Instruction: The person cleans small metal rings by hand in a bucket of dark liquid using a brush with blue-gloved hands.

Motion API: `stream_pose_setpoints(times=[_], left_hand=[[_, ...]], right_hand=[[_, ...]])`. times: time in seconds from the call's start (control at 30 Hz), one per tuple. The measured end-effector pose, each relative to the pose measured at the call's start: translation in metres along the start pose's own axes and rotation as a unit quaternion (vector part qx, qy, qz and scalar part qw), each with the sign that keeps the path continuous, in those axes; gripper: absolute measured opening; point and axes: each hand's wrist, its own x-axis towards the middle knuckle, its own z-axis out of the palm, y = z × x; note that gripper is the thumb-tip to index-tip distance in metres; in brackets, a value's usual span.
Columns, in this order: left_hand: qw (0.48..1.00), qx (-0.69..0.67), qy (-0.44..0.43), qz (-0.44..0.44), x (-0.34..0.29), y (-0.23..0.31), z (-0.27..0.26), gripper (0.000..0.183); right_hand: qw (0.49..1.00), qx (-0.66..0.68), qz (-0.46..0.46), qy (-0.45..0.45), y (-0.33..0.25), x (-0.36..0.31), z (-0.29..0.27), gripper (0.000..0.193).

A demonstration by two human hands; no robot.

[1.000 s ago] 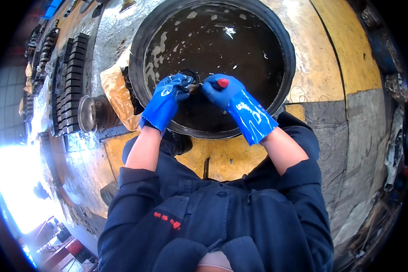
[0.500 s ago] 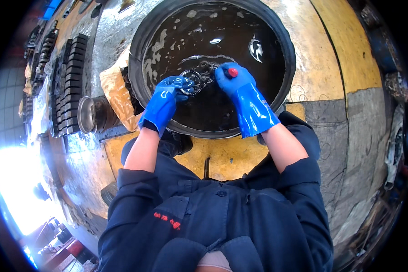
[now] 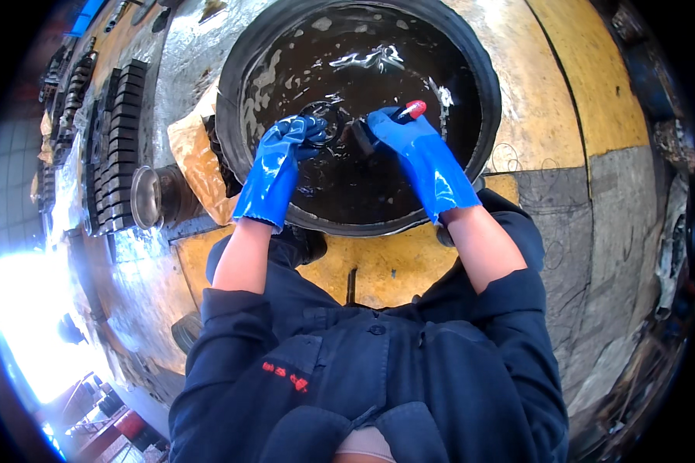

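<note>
A round black basin (image 3: pixel 487 85) of dark, wet-looking liquid (image 3: pixel 363 189) lies in front of me. Over its middle, my left hand (image 3: pixel 280 154), in a blue rubber glove, grips a dark metal ring (image 3: pixel 340 126) by its left side. Just to the right, my gloved right hand (image 3: pixel 411 144) is closed around a brush (image 3: pixel 415 109) with a red-tipped handle. Its dark head points left toward the ring, with a small gap between them. Fingers partly hide the handle and the ring's left edge.
Left of the basin are a crumpled brown paper bag (image 3: pixel 195 154) and a metal cylinder (image 3: pixel 148 197). Farther left, dark blocky metal parts (image 3: pixel 123 147) stand in a row. My knees flank the basin's near side, above a yellow worn floor (image 3: pixel 386 266).
The brush has tilted, its red handle end moving up and right and its head coming into view. The ring has tipped and risen slightly. Ripples on the liquid have shifted.
</note>
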Motion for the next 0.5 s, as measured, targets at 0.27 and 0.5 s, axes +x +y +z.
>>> stream_pose_setpoints(times=[0.27,0.5], left_hand=[[0.990,-0.065,-0.104,-0.069,0.001,0.009,0.012,0.039],[0.991,0.040,-0.086,-0.097,-0.013,0.027,-0.001,0.049]], right_hand=[[0.993,0.021,-0.097,-0.070,-0.011,-0.022,0.004,0.044],[0.900,-0.411,-0.142,-0.010,-0.042,-0.036,0.016,0.031]])
